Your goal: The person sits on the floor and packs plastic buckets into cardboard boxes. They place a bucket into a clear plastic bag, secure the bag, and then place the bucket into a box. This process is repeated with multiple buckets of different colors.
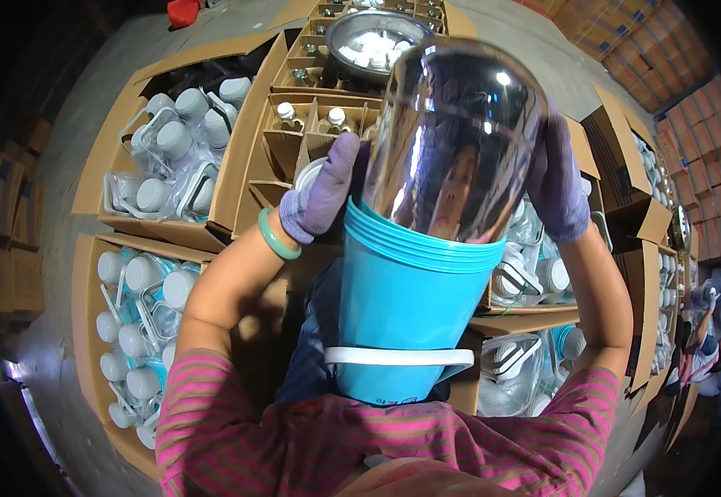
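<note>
A mirrored glass vacuum-flask liner [459, 136], rounded end up, stands in a turquoise plastic flask shell [404, 304] with a ribbed rim. A white plastic handle [397, 356] crosses the shell's lower part, which leans against my body. My left hand [326, 189], in a purple knit glove, lies along the liner's left side; its other fingers are hidden behind the glass. My gloved right hand [556, 180] holds the opposite side, its fingertips partly hidden. Beside my left glove, a round pale rim [309, 174] shows partly.
Open cartons hold wrapped flask parts at left [177, 133], lower left [143, 273] and right [550, 273]. Ahead, a metal basin [335, 43] of small white pieces rests on a divided carton [273, 112] with bottles. At far right is another person [705, 357] near stacked cartons.
</note>
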Tool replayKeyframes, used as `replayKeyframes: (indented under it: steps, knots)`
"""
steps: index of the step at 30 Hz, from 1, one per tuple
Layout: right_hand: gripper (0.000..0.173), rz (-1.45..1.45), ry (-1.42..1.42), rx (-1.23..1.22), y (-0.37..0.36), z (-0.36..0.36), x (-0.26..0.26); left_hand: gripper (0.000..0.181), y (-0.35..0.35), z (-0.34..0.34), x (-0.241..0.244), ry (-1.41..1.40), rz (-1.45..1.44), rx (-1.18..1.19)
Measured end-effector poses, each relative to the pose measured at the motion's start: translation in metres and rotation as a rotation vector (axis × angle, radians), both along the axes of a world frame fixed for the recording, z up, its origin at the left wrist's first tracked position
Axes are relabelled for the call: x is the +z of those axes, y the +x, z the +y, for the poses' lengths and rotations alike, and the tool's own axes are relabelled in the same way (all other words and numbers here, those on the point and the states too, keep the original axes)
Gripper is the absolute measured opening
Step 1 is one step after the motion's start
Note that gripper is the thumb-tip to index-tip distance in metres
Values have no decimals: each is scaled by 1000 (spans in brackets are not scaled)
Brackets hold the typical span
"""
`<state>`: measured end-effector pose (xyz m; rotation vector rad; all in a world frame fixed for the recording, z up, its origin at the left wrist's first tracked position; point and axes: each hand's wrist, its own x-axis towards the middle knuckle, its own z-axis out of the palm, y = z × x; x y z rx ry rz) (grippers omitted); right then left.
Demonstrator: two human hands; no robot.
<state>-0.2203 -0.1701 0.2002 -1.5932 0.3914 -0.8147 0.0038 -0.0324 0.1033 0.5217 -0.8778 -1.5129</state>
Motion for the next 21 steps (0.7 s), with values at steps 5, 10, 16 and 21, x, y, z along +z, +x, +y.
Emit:
replayKeyframes:
  steps: [5, 10, 16, 21]
  knots:
    - [74, 216, -105, 125, -22, 21, -29, 97, -12, 13, 3, -11, -161, 69]
    - [83, 319, -168, 263, -13, 32, -10, 91, 5, 5, -40, -17, -121, -112]
    - [49, 690, -357, 582, 4, 27, 28, 49, 47, -11, -145, 63, -1992, 140]
    - [45, 785, -500, 580, 23, 33, 43, 48, 61, -22, -171, 126, -1984, 407]
